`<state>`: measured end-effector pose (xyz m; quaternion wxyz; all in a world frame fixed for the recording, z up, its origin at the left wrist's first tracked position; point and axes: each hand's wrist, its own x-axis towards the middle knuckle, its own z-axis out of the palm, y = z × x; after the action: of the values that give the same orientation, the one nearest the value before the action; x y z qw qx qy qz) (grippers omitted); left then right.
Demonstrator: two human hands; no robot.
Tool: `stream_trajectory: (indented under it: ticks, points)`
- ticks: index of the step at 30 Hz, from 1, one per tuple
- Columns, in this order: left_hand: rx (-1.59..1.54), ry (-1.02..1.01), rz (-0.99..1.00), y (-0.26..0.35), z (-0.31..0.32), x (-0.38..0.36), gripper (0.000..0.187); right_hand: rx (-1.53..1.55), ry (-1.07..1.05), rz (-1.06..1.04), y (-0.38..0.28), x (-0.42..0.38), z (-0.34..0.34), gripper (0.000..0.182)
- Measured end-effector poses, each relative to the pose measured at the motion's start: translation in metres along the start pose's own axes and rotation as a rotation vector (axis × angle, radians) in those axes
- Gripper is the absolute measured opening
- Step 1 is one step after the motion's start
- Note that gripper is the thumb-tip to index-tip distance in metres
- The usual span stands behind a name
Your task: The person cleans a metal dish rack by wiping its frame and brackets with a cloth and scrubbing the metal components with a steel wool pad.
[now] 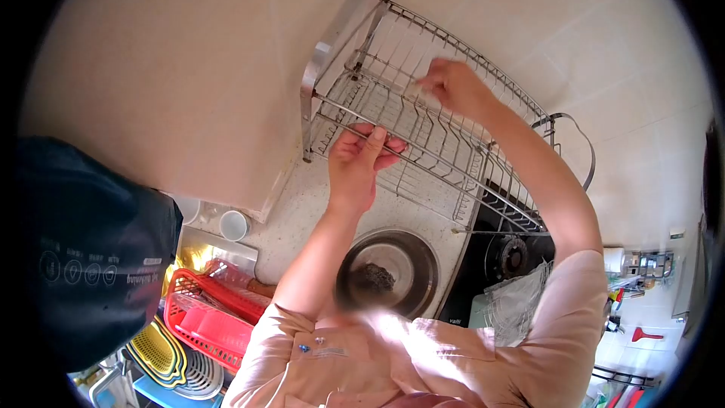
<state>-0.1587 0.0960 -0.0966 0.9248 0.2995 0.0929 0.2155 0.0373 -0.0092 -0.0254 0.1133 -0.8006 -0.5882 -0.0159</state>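
A metal wire dish rack (pixel 423 147) with two tiers stands at an angle on the speckled counter against the wall. My left hand (pixel 359 162) is closed around its front rail, thumb on top and fingers curled beneath. Over the upper tier, my right hand (pixel 457 89) has its fingers curled together, slightly blurred. Whether something small is between those fingertips is hidden. Below the rack sits a round metal basin (pixel 430 261) with a dark grey clump (pixel 377 278) inside.
A black gas stove (pixel 507 255) lies at the right, with a crumpled clear plastic bag (pixel 517 302) near it. To the left are a dark bag (pixel 91 249), a white cup (pixel 235 225), a red basket (pixel 177 306) and yellow strainers (pixel 155 351).
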Motion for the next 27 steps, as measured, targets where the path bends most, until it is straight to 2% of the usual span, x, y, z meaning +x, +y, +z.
stream_trajectory:
  ticks: [3,6,7,11,14,17,23,26,27]
  points:
    - [-0.004,0.022,-0.019,0.000,0.000,0.000,0.011,-0.066,0.149,0.170,-0.010,0.003,0.009,0.019]
    - [-0.013,0.017,-0.006,-0.001,0.001,-0.001,0.011,0.295,0.015,0.196,-0.031,-0.013,0.004,0.015]
    - [-0.019,0.027,-0.012,-0.002,0.001,-0.003,0.011,0.329,-0.068,0.244,-0.031,-0.011,-0.008,0.015]
    - [-0.012,0.015,-0.016,0.000,-0.001,-0.001,0.011,0.337,-0.095,0.577,-0.006,-0.003,-0.043,0.015]
    - [-0.013,-0.010,-0.018,0.002,-0.001,0.001,0.011,0.440,0.119,0.567,0.006,-0.015,-0.029,0.015]
    - [-0.014,-0.017,-0.022,0.001,-0.002,0.001,0.011,0.102,0.143,0.254,-0.005,-0.021,-0.012,0.012]
    - [-0.009,0.004,-0.023,-0.001,-0.001,-0.001,0.010,-0.037,0.023,0.261,-0.013,-0.009,-0.006,0.010]
    - [-0.011,-0.008,-0.010,0.000,-0.002,0.003,0.010,0.144,-0.177,0.264,-0.022,-0.006,-0.019,0.011]
    - [-0.008,-0.020,-0.013,0.000,-0.003,0.001,0.011,0.122,-0.053,0.288,-0.019,-0.007,-0.017,0.011]
